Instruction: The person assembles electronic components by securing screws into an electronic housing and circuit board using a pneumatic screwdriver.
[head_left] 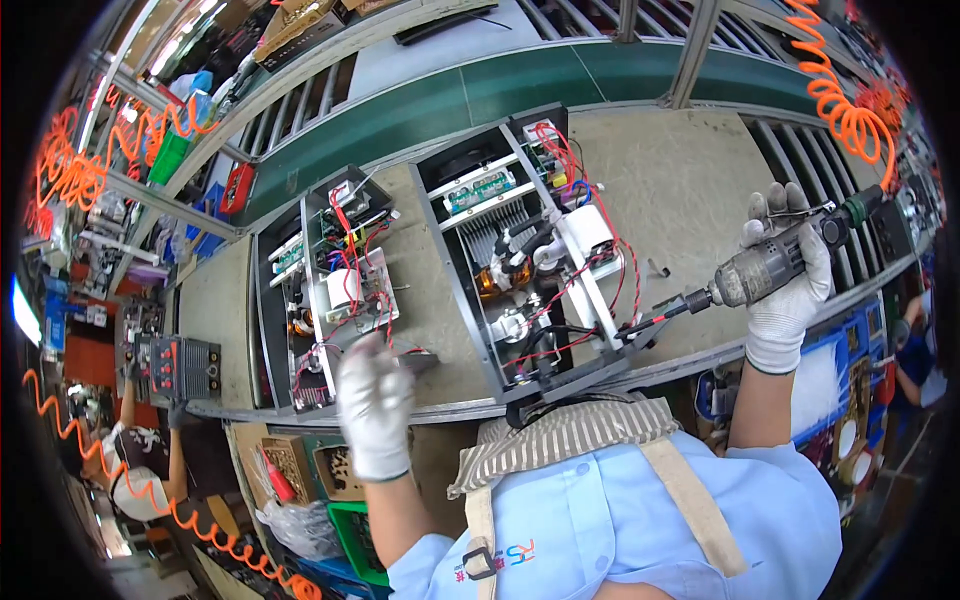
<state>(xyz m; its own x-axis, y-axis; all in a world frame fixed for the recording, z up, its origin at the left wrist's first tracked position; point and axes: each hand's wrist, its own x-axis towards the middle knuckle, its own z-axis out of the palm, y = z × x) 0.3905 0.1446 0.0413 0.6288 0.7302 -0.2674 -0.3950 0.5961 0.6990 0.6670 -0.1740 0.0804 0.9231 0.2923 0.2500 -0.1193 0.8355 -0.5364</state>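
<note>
Right hand (795,275): white-gloved; closed around the body of a grey and black power driver (755,272).
Driver position: right of the central chassis, above the near part of the workbench (680,150); its long shaft (655,318) points left toward the near right corner of that chassis. Contact at the tip cannot be determined.
Left hand (375,405): white-gloved and motion-blurred; raised at the near bench edge, between the two chassis. The fingers appear bent; whether they hold anything cannot be determined.
Central chassis (447,265): open-topped metal frame, lying at an angle on the workbench in front of the person; contains green circuit boards (480,193), copper-coloured coils, a white block (588,230) and red wiring (637,280).
Left chassis (313,262): similar open assembly, set apart to the left of the central one, with red wires.
Loose part: small dark hooked piece (658,268) on the workbench, right of the central chassis.
Overhead line: orange coiled hose (835,95), at upper right.
Adjacent station: a co-worker's hands at a dark boxed unit (185,368), far left.
</note>
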